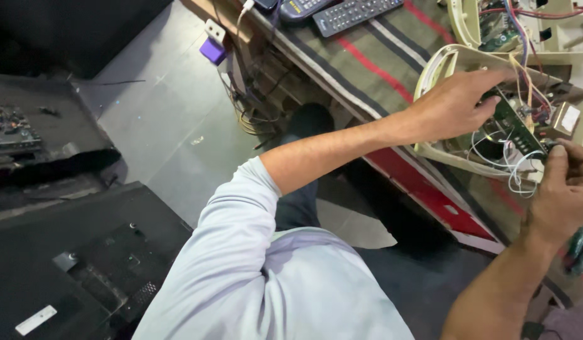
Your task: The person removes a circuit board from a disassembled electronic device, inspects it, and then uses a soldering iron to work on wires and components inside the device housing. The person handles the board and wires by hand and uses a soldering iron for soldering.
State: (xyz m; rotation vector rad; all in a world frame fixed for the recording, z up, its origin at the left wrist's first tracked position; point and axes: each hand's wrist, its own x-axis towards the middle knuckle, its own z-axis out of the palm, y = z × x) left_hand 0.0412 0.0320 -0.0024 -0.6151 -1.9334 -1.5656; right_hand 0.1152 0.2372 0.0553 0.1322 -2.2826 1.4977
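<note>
Head view looks down on two bare hands at an opened cream plastic casing (pixel 437 154) lying on a striped cloth (pixel 373 63). The left hand (pixel 452 104) reaches across from a pale blue sleeve, its fingers curled down onto the top end of a green circuit board (pixel 515 126) inside the casing; whether they pinch it or only press on it cannot be told. The right hand (pixel 565 189) comes up from the lower edge, fingertips closed on the board's lower end, just beside a loose tangle of white wires (pixel 515 167). Right of the left fingertips sits a small metal block with a white rectangular label (pixel 568 118). Above both hands a second cream housing (pixel 524 28) with coloured wires is cut off by the frame. Well up-left of the fingers lie two dark remote controls (pixel 351 14), partly cropped, and a purple plug block (pixel 213 50). Far left, a black panel (pixel 84 264) on the floor bears a white strip label (pixel 36 320). A teal object (pixel 581 249) below the right wrist is too cropped to identify
</note>
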